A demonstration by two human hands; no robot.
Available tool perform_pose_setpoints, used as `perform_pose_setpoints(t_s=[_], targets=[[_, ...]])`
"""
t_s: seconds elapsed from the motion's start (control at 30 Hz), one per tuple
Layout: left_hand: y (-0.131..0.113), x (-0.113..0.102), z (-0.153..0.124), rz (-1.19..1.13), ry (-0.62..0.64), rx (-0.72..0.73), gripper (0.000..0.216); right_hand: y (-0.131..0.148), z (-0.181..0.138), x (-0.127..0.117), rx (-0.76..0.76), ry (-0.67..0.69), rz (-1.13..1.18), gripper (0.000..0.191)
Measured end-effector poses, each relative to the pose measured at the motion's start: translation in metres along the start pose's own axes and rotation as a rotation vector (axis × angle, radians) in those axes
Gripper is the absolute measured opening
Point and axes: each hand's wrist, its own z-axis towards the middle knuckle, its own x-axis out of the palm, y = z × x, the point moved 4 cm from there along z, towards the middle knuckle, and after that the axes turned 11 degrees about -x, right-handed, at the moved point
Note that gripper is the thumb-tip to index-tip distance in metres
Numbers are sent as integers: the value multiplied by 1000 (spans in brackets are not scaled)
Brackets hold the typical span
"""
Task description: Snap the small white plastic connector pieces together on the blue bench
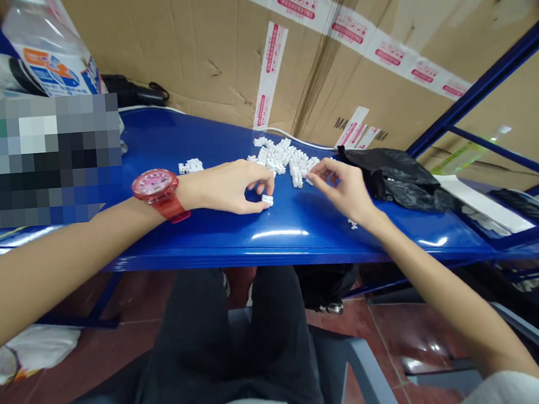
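Between the thumb and forefinger of my left hand (243,185), which wears a red watch (156,184), is a small white plastic piece (267,199), held close above the blue tabletop. My right hand (340,185) is at the right edge of a pile of small white plastic pieces (282,156). Its thumb and forefinger close together on a piece there, though the fingertips partly hide it. A smaller cluster of white pieces (192,165) sits behind my left wrist. Some tiny white bits (353,224) lie below my right hand.
The blue table (198,238) has a large cardboard box (204,53) along its back. A black plastic bag (397,174) lies at right, beside a white strip (484,202). A clear bottle (56,51) stands at far left, near a black object (137,91). A white cable (297,140) runs behind the pile.
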Motion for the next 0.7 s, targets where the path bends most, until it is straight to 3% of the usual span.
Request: perform_pose_setpoints(t_s=[0.1, 0.2, 0.33, 0.5, 0.6, 0.7], targets=[[-3, 5, 2, -41, -32, 35, 20, 15, -17, -24, -35, 116, -29, 20], [-13, 8, 4, -81, -144, 80, 18, 26, -32, -27, 80, 178, 141, 23], [-25, 8, 1, -40, -307, 116, 15, 32, -33, 8, 282, 140, 554, 36], [-29, 7, -3, 96, -391, 164, 15, 33, -16, 43, 325, 43, 832, 37], [-28, 8, -2, 114, -399, 162, 16, 30, -13, 35, 264, 73, 748, 36], [-25, 11, 1, 63, -361, 139, 19, 23, -19, -1, 154, 86, 423, 34]])
